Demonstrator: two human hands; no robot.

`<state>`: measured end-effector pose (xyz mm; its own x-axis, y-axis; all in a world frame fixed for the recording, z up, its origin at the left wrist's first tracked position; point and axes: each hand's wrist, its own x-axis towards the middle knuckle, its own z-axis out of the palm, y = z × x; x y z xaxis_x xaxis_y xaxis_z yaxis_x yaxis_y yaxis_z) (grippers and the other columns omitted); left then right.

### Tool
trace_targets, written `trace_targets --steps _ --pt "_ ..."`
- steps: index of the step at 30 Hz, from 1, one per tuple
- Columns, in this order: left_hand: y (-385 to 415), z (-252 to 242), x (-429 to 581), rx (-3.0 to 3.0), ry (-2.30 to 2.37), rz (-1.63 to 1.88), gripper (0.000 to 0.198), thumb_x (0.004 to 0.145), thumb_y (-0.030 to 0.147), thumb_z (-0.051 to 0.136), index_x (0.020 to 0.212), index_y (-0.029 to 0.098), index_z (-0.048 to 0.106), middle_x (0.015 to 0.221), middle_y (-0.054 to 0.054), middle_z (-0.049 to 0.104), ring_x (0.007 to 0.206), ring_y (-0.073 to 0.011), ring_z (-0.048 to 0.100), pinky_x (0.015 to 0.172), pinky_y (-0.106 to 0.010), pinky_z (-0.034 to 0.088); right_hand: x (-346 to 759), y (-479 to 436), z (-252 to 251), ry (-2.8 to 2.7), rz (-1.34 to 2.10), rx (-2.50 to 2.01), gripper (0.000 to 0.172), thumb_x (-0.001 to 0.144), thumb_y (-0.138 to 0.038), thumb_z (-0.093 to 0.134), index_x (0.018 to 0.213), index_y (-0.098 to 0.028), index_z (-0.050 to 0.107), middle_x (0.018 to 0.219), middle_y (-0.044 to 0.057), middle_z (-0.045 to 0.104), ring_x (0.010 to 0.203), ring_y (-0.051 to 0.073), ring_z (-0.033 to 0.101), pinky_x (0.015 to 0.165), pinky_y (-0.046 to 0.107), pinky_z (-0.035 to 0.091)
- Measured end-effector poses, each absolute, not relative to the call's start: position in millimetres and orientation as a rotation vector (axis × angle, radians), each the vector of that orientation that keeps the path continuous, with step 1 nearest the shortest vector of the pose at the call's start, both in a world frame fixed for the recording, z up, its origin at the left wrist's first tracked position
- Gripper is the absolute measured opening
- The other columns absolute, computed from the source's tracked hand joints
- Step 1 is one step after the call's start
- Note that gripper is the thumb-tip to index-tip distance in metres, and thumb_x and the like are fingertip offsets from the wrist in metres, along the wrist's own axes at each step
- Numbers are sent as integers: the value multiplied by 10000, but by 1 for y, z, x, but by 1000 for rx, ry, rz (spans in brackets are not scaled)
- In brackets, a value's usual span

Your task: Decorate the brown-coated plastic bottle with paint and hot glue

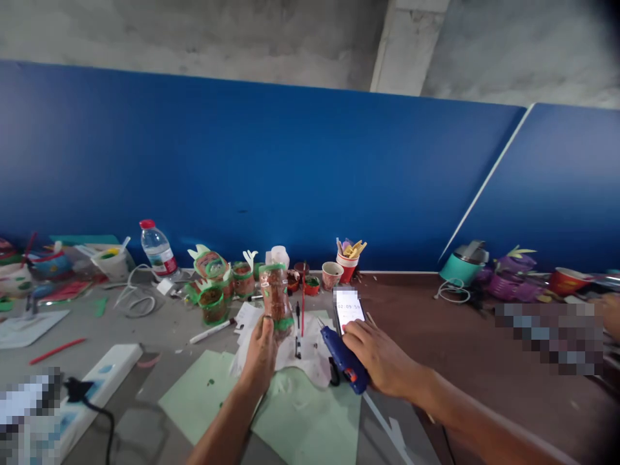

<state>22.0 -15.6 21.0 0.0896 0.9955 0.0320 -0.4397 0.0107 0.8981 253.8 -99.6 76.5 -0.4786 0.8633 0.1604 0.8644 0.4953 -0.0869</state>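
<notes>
My left hand (261, 352) is wrapped round the lower part of a painted plastic bottle (275, 294), brown with green bands, held upright over the papers. My right hand (380, 358) reaches across a phone (349, 307) showing a running time; its fingertips touch the lower screen near a red button. Right beside that hand lies a blue glue gun (343, 361), nozzle pointing away and left. Under both hands are a crumpled white paper (310, 371) and light green sheets (310, 420). A red stick (303, 303) and a black pen (298, 323) are near the bottle.
Painted green-and-brown cups (212, 305), a water bottle (157, 248), a paper cup (332, 276) and a red cup of sticks (347, 266) line the blue partition (300, 174). A power strip (104, 374) lies left. Another person's hand (609, 313) shows far right.
</notes>
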Motion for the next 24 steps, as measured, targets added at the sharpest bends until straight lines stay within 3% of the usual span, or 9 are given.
trace_targets --steps 5,12,20,24 --pt "-20 27 24 904 742 1308 569 781 631 579 1107 165 606 1179 -144 686 1041 -269 652 907 -407 515 279 -117 61 -2651 -26 -1584 234 793 -75 534 1008 -145 595 1037 128 538 971 267 512 897 407 416" --pt "-21 28 25 835 712 1281 604 740 623 650 1138 170 612 1136 -123 706 993 -256 671 905 -392 501 282 -114 53 -2666 -12 -1645 229 775 -64 564 990 -134 600 1017 126 542 963 261 515 903 402 421" --pt "-18 24 24 853 677 1258 522 774 597 630 1115 202 615 1167 -106 695 1000 -244 659 884 -379 505 272 -103 61 -2762 166 -1709 377 672 -79 630 1047 -104 623 1091 157 564 1035 294 535 931 403 431" --pt "-17 21 25 866 673 1262 536 763 606 632 1108 198 601 1194 -118 670 1030 -247 637 882 -365 503 274 -107 78 -2696 297 -1822 463 699 -120 671 1158 -110 617 1204 178 562 1133 331 528 987 434 414"
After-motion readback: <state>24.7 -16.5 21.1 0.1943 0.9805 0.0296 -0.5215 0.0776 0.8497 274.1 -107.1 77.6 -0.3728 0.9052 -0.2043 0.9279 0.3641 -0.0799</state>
